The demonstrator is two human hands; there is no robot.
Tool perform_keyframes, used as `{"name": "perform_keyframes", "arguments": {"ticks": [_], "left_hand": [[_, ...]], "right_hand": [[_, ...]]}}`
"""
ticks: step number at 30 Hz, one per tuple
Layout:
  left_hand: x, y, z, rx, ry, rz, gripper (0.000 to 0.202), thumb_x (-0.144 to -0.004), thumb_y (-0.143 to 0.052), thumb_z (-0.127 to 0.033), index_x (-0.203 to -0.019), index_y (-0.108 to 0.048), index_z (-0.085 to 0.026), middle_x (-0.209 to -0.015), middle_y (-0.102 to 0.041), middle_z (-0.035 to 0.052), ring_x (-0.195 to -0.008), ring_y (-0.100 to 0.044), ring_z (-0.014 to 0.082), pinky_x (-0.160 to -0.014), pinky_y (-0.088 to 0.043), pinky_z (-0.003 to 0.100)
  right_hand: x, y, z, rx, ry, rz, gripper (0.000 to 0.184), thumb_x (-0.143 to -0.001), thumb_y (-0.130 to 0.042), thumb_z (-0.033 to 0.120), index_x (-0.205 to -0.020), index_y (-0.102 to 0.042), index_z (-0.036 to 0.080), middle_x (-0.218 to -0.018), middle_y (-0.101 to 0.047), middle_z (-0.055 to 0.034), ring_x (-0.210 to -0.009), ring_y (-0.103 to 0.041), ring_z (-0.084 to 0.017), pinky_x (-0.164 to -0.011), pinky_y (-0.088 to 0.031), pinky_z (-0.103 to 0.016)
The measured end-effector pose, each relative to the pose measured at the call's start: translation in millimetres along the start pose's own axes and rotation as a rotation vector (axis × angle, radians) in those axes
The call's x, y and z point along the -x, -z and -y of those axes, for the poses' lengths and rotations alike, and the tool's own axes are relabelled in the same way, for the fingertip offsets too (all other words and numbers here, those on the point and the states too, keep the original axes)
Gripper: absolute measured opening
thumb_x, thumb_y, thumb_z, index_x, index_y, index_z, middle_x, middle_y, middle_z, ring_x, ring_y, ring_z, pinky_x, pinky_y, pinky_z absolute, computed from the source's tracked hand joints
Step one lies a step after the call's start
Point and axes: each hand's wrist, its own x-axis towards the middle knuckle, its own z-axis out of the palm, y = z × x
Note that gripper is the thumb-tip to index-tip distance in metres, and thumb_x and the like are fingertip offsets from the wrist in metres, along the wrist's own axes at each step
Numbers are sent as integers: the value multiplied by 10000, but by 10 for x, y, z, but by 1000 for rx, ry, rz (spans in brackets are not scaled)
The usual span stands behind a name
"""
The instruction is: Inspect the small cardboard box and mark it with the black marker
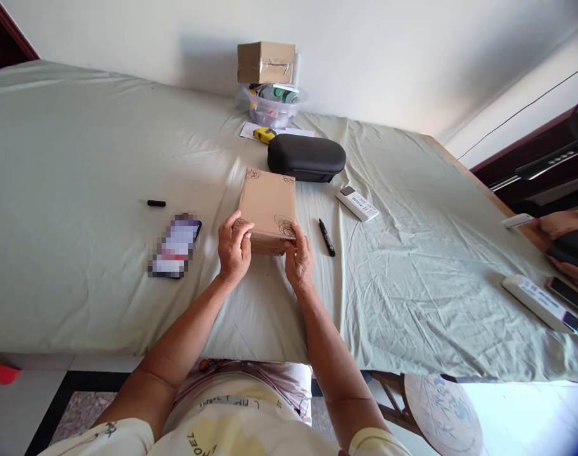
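Observation:
A brown cardboard box (269, 199) with scribbled black swirls at its corners rests on the cloth-covered table in front of me. My left hand (234, 250) grips its near left corner, fingers on the top and side. At the near right corner my right hand (298, 256) holds it too, thumb against the front face. To the right of the box lies a black marker (326, 237) without its cap. A small black cap (156, 203) lies well off to the left. The phone (175, 247) left of my left hand has a blurred screen.
Behind the box sits a black hard case (307, 157), with a yellow tape measure (264, 135) near it. Farther back, a clear tub (272, 114) carries another cardboard box (265, 62). White power banks (358, 203) lie to the right. A round stool (441, 411) stands below the table edge.

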Motion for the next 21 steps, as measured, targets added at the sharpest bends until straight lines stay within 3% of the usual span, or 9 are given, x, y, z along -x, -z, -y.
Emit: {"name": "perform_keyframes", "arguments": {"ticks": [9,21], "left_hand": [[1,0,0,-21,25,30,301,-1083,-413,-282,-1169,-690,-203,-1424,-599,163,-1315,-588,249,-1109,-492,421],[48,-24,-7,-63,4,86,285,-1016,-547,-266,-1288,-604,-205,-1564,-485,197,-1467,-484,315,-1203,-427,503]], "right_hand": [[2,9,5,68,-20,9,483,-1049,-459,401,-1489,-569,236,-1116,-693,-99,-912,-681,-205,-763,-594,-320],[-8,-23,-62,-17,4,8,473,-1032,-522,396,-1484,-567,261,-1072,-689,-79,-815,-633,-176,-742,-604,-325]]}}
